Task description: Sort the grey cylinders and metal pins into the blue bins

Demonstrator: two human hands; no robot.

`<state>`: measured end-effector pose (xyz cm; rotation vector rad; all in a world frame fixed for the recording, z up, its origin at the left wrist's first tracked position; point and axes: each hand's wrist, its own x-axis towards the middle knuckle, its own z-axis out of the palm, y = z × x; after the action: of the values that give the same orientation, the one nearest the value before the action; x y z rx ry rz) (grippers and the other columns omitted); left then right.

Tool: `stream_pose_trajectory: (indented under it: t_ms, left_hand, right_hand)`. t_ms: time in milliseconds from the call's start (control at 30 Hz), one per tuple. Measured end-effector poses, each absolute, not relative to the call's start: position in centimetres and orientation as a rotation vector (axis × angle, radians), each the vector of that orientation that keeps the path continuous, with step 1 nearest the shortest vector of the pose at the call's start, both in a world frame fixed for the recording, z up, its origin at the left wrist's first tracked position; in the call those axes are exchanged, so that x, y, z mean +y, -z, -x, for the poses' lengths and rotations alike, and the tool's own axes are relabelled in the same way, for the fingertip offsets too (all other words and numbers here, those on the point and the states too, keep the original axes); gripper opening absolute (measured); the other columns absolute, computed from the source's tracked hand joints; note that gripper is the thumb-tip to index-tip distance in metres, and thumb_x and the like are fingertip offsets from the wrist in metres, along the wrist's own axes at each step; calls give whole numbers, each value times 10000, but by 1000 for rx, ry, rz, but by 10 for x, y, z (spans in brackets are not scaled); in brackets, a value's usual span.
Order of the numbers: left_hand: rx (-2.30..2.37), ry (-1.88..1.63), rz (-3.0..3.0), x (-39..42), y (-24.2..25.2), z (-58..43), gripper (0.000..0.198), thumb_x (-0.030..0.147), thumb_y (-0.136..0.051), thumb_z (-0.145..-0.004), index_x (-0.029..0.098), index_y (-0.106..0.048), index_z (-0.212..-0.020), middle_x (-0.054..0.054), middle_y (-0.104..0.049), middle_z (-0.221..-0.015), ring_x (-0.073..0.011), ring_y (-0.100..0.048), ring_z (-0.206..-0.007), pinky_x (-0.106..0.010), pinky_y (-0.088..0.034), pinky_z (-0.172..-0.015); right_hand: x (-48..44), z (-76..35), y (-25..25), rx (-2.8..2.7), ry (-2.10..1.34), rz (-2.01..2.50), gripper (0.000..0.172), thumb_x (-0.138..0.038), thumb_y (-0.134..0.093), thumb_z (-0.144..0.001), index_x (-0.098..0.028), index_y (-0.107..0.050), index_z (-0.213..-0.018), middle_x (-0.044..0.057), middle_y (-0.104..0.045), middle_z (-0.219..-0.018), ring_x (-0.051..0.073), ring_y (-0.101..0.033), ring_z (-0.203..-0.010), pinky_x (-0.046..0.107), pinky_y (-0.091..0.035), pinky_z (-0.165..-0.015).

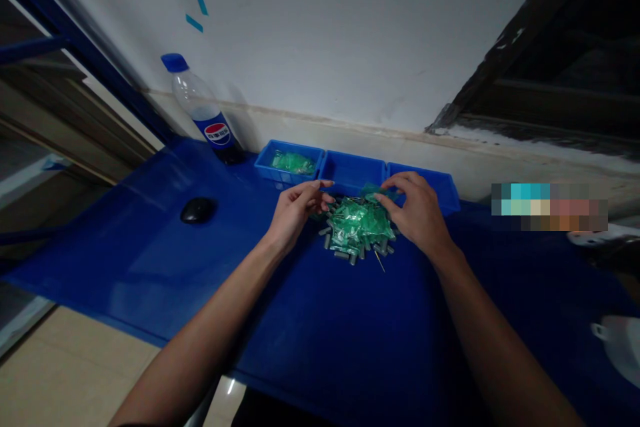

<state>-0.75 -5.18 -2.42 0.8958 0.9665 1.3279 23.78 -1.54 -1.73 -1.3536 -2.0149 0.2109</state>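
A heap of small green plastic bags (357, 223) lies on the blue table, with small grey cylindrical pieces (341, 255) around its lower edge. My right hand (413, 210) is at the far right of the heap, thumb and fingers closed on a green plastic bag (371, 192). At the heap's left side is my left hand (300, 207), its fingers loosely bent and apart, with nothing visible in them. A thin gold-coloured pin-like piece (380, 261) sticks out at the front of the heap.
Behind the heap stand three blue bins in a row: the left bin (287, 180) holds green bags, then a middle bin (353, 170) and a right bin (445, 190). A cola bottle (215, 127) and black mouse (197, 210) are to the left. A white wall (320, 33) rises behind.
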Motion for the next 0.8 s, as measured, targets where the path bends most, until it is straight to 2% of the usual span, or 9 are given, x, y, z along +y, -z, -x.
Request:
stream_pose_trajectory:
  t_ms: [100, 200, 367, 467, 600, 800]
  left_hand:
    - [1002, -1307, -991, -54, 24, 5, 359, 474, -750, -903, 135, -808, -1004, -72, -760, -817, -121, -626, -672, -241, -456, -648]
    - [1036, -1312, -1093, -56, 24, 3, 346, 472, -740, -921, 151, -808, -1033, -65, -762, -828, -123, -622, -672, -250, -457, -649]
    - [1036, -1287, -1213, -61, 21, -3, 357, 473, -768, -904, 176, -784, -1102, -52, -760, -858, -130, -628, -691, -267, -491, -676]
    - [994, -1198, -1287, -66, 18, -7, 320, 472, -775, -891, 162, -778, -965, -46, -741, -820, -127, -620, -688, -257, -483, -659]
    - [962, -1083, -1338, -71, 16, -11, 347, 473, -739, -912, 148, -734, -792, -47, -715, -755, -123, -605, -660, -247, -456, -617]
    - [953, -1044, -1311, -73, 18, -11, 394, 509, -744, -902, 141, -728, -762, -51, -705, -714, -122, -602, -632, -249, -457, -606]
  right_hand:
    - [-17, -240, 3, -1882, -314, 1356, 95, -313, -760, -879, -228, -763, -921, 81, -764, -906, 302, -709, -867, 498, -558, -852]
    - [-21, -238, -10, -1686, -541, 1291, 176, -356, -802, -841, -225, -764, -953, 76, -796, -963, 285, -747, -881, 468, -582, -842]
    - [-28, -231, -19, -1502, -1072, 1155, 403, -418, -887, -760, -249, -762, -1104, 42, -805, -899, 260, -777, -846, 430, -625, -789]
    - [-32, -224, -19, -1455, -1251, 1110, 433, -430, -909, -735, -249, -763, -1100, 43, -805, -890, 244, -775, -807, 395, -629, -720]
    - [-35, -217, -16, -1416, -1366, 1115, 434, -408, -932, -706, -235, -761, -1065, 46, -804, -856, 219, -763, -736, 349, -610, -646]
    - [-36, -214, -15, -1447, -1335, 1147, 435, -385, -934, -700, -213, -756, -1057, 42, -799, -821, 197, -745, -690, 317, -578, -610]
